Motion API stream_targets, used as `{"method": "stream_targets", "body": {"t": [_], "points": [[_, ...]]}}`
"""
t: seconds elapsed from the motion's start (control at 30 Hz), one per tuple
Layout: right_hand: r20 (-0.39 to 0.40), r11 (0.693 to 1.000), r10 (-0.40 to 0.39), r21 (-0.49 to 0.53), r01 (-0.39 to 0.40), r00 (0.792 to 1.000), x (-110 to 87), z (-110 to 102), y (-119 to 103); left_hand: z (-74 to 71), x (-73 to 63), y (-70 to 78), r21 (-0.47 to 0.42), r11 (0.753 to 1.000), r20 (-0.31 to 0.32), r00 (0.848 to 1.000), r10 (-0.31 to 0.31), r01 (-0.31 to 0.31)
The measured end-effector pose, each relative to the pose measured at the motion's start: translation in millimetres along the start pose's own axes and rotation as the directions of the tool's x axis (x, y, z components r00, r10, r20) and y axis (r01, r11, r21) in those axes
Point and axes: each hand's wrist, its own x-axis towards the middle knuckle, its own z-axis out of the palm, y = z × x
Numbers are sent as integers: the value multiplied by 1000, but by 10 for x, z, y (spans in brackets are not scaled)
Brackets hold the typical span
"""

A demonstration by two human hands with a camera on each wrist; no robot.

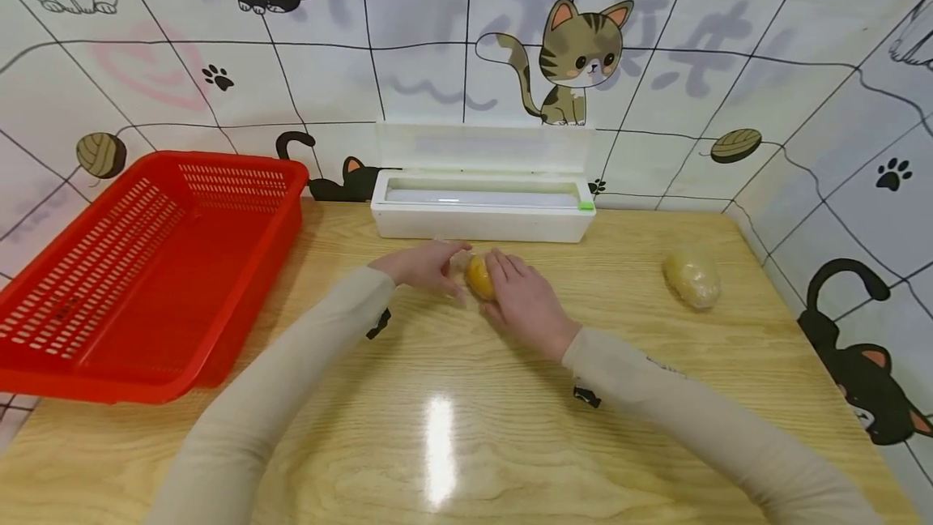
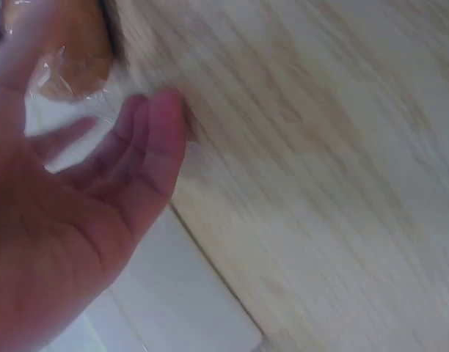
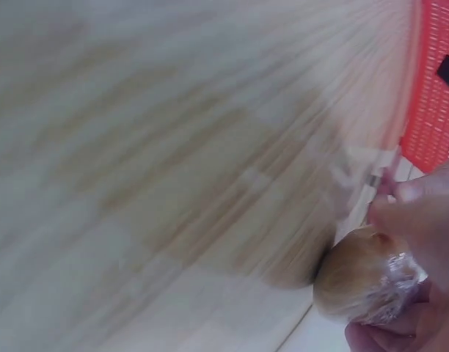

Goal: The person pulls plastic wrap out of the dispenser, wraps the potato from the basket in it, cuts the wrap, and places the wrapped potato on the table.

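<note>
A round orange-yellow fruit [image 1: 479, 277], partly covered in clear plastic film, sits on the table in front of a white box. My right hand [image 1: 526, 298] grips it from the right; in the right wrist view, the fruit [image 3: 364, 275] shows between thumb and fingers, film crinkled on its side. Just left of the fruit is my left hand [image 1: 428, 266], its fingers loosely bent and the thumb apart. Loose film trails near those fingertips. In the left wrist view, the left hand [image 2: 85, 198] is blurred, with the wrapped fruit [image 2: 74, 51] beyond its fingers.
The long white box [image 1: 481, 224], lid raised, holds a roll of film [image 1: 481, 198] against the back wall. A red plastic basket [image 1: 168, 282] stands at the left. Another film-wrapped yellowish item [image 1: 692, 278] lies on the wooden table [image 1: 525, 444] at the right.
</note>
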Motion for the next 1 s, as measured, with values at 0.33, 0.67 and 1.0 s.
{"method": "stream_targets", "body": {"t": [0.33, 0.67, 1.0], "points": [[-48, 994, -70, -82, 66, 996, 18, 11, 52, -71, 10, -165, 131, 983, -179, 978, -105, 130], [-95, 991, -105, -93, 96, 990, 28, 28, 51, -147, -62, -272, 151, 982, -166, 982, -92, 117], [-66, 984, -161, 72, 165, 985, 18, 151, 237, -143, -166, -200, -50, 994, 37, 995, -91, 93]]}}
